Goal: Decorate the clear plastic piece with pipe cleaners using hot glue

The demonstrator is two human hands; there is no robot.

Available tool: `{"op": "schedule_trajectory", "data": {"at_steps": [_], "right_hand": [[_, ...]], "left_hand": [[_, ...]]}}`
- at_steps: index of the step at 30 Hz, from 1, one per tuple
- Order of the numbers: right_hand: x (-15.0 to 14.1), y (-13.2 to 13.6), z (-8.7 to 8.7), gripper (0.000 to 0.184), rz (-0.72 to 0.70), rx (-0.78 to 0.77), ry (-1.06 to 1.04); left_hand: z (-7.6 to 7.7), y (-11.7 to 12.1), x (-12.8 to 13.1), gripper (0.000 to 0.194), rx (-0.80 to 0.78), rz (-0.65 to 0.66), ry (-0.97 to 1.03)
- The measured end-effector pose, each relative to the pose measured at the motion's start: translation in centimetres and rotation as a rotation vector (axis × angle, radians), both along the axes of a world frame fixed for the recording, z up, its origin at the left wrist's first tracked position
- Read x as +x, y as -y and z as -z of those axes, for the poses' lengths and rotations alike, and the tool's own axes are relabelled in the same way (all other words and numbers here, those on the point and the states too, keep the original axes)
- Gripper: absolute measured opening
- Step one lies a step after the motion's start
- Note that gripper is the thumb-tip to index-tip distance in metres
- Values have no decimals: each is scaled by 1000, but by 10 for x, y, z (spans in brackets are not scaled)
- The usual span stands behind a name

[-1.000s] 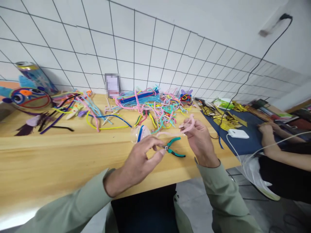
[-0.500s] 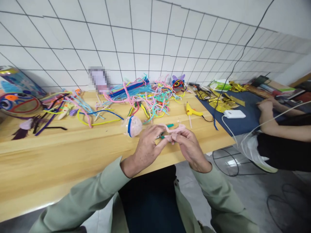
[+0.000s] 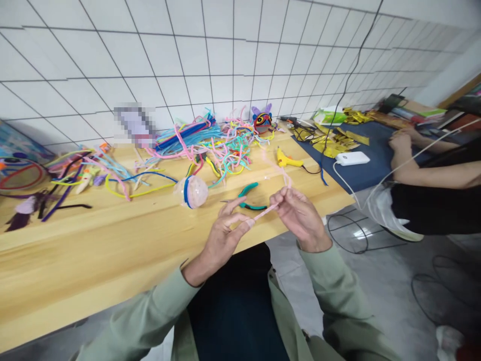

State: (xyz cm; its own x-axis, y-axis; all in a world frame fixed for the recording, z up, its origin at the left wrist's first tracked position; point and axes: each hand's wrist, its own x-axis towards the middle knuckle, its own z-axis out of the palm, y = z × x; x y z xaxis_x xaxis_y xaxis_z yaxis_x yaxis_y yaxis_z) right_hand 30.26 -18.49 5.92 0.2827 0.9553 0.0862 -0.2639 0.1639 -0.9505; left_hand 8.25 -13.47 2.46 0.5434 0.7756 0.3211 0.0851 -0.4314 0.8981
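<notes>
A pink pipe cleaner [image 3: 266, 212] is stretched between my two hands over the table's front edge. My left hand [image 3: 224, 234] pinches one end between thumb and finger, its other fingers raised. My right hand [image 3: 298, 215] is closed on the pipe cleaner farther along, and a loose pink length rises blurred beyond its fingers. Just behind my hands lie pliers [image 3: 248, 196] with teal handles, spread apart on the wood. To the left of the pliers sits a clear ball [image 3: 196, 191] with a pinkish filling and a blue band around it.
Tangled coloured pipe cleaners [image 3: 229, 150] lie along the wall. A yellow glue gun [image 3: 287, 159] is behind my right hand. On the blue mat [image 3: 370, 173] are gold wrappers [image 3: 343, 142] and a white box with a cable [image 3: 352, 158]. A person's forearm [image 3: 432, 175] rests at the right.
My hands have moved apart, drawing the pink pipe cleaner out straight between them. The pliers are now uncovered. The whole view has shifted slightly.
</notes>
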Motion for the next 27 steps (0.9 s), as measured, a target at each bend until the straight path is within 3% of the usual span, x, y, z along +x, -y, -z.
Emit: {"op": "schedule_trajectory", "data": {"at_steps": [10,18,24,27], "right_hand": [[28,-2,24,32,339,147,-72],[34,-20,28,32,395,182,-284],[29,-26,21,21,440,83,-468],[29,-24,19,27,429,64,-464]], "left_hand": [[20,30,0,34,-321,-100,160],[32,46,-11,31,-274,-211,215],[41,54,-25,25,-227,-251,286],[49,52,-38,24,-258,-279,269]]}}
